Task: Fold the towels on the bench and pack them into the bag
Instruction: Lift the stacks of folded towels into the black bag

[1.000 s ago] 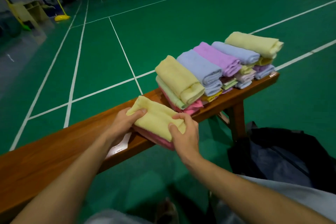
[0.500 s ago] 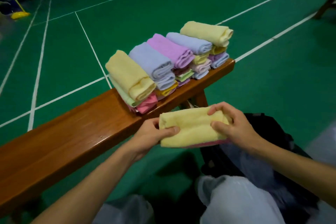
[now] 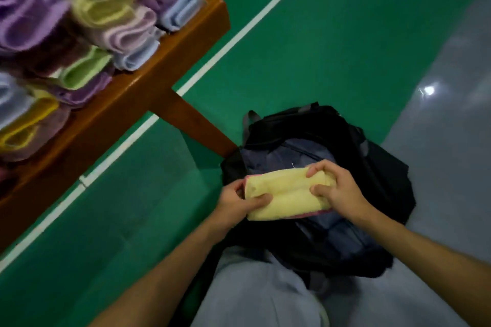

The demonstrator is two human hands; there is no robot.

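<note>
I see the green court floor [image 3: 332, 42] filling most of the frame, with a white line [image 3: 239, 32] running from the top centre down to the lower left edge and a grey strip [image 3: 449, 103] along the right side.

The wooden table [image 3: 148, 79] crosses the upper left of the frame, one slanted leg [image 3: 196, 125] reaching down toward the centre. On the table sits a stack of folded towels [image 3: 87, 21] in purple, pale blue, yellow, pink and green; this part of the frame is blurred, so I cannot count them.

The black bag [image 3: 372, 167] lies on the floor right of centre, just beside the foot of the leg. Its top is open and I see a dark blue lining [image 3: 287, 151] inside.

Grey trousers [image 3: 255, 292] occupy the bottom centre.

The yellow towel [image 3: 287, 194], folded, is held level directly above the bag opening. A pink towel edge [image 3: 308, 214] shows along its underside and at its left end.

Left hand [image 3: 236, 204]: closed on the left end of the yellow towel, thumb on top. Right hand [image 3: 337, 191]: closed on the right end, fingers curled over the far edge and thumb on the near side.
</note>
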